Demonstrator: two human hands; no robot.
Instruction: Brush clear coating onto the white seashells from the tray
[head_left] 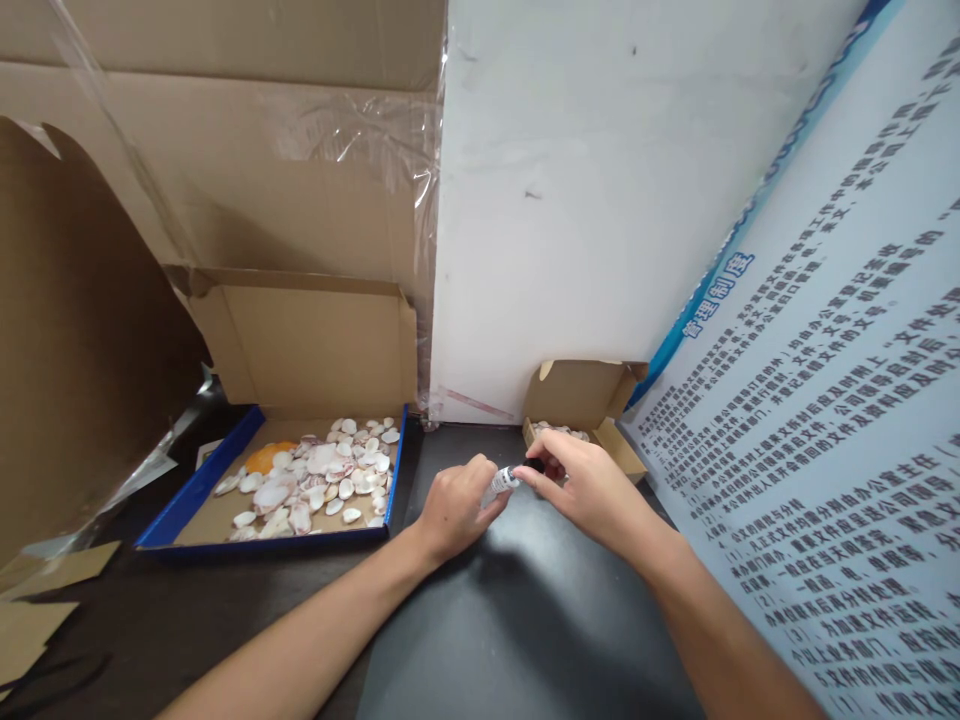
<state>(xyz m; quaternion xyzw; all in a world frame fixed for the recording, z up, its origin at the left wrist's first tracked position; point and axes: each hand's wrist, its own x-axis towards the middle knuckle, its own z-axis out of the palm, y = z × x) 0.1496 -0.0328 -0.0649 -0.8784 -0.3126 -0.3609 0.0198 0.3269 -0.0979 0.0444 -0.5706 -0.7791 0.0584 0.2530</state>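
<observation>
A small white bottle (502,481) with dark print is held above the dark tabletop, tilted with its black cap (533,465) toward the right. My left hand (459,505) is closed around the bottle's body. At the other end, my right hand (574,478) pinches the black cap. Whether the cap is loose or still seated on the bottle cannot be made out. Left of my hands, many pale seashells (322,465) lie in an open blue-edged cardboard box (202,520), with an orange shell (268,458) among them.
A smaller open cardboard box (626,450) with shells inside stands behind my right hand. Tall cardboard (247,170) and a white panel (570,200) rise behind. A printed banner (825,400) leans along the right. Cardboard scraps (37,640) lie at the left on the dark table (525,640).
</observation>
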